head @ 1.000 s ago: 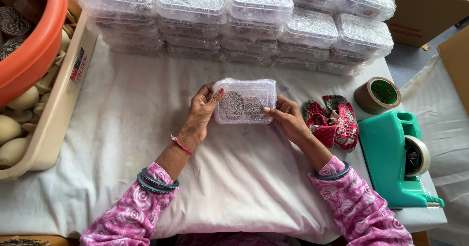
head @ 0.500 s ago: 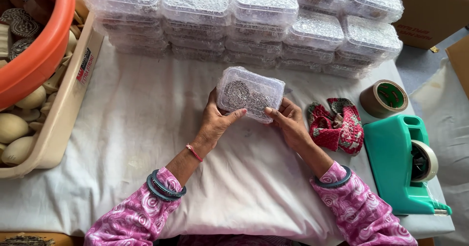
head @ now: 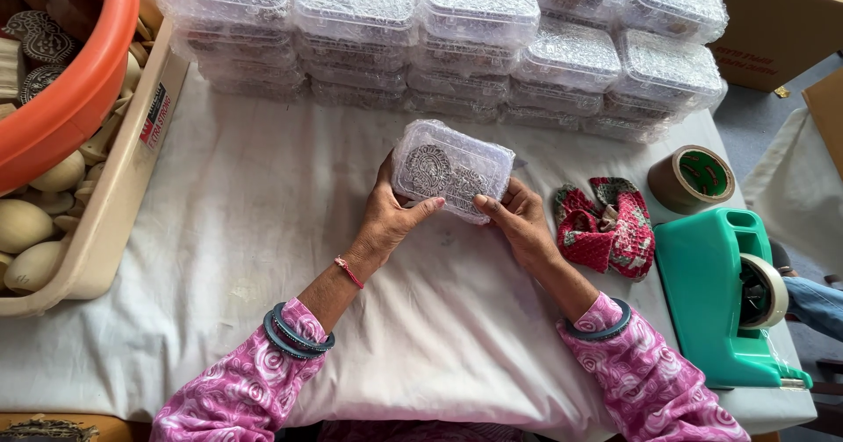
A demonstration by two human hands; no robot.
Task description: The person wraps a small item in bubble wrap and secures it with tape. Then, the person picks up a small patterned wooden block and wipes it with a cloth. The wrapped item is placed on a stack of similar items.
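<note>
White-clothed surface (head: pixel 219 231), mid-centre: bubble-wrapped clear box (head: pixel 452 170) was held tilted, left hand (head: pixel 391 218) and right hand (head: pixel 518 218) fingers closed on its lower edge. Judged light, slippery, crushable; best gripped at opposite edges.

Pink rose-patterned sleeves are worn on both arms. 2 dark bangles and a thin red thread are seen behind the left hand (head: pixel 386 222), 1 bangle behind the right hand (head: pixel 520 222).
</note>
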